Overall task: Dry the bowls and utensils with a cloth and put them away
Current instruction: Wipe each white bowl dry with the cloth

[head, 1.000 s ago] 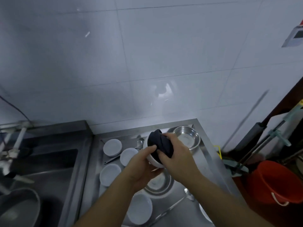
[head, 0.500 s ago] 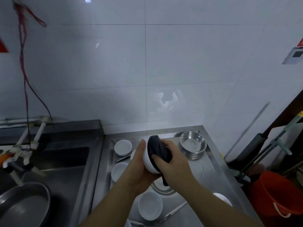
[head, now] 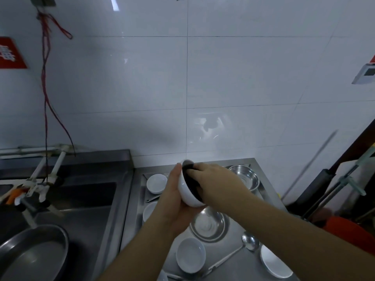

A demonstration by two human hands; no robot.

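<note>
Over the steel counter (head: 241, 234), mid-frame, both hands work on one white bowl (head: 187, 192). Left hand (head: 174, 201): fingers curled under and behind the bowl, cupping its outer wall, thumb lying up along the far rim. Bowl tilted on its side, mouth toward the right hand. Right hand (head: 218, 183): fingers bent into the mouth, pressing a dark cloth (head: 190, 181) against the inner wall; fingertips hidden by the cloth, so exact spread cannot be told.

Step in hand, by judgement: drying the inside of this bowl. Nothing visible says the outside is done.

Below the left fingers: a metal dish (head: 209, 224) directly under the held bowl. Nearer the person, a second white bowl (head: 190, 255) upright, a ladle (head: 243, 248) just right of it, a third white bowl (head: 274, 264) right of the ladle. Beyond the right fingers, a steel bowl (head: 244, 176) near the wall. Left of the left thumb, a small white bowl (head: 156, 183); another partly hidden under the left wrist.

Task far from complete: several bowls and the ladle remain on the counter.

Next move likely calls for turning the bowl in the left palm while the cloth sweeps rim and outer wall, then setting it aside. Storage place not in view.
</note>
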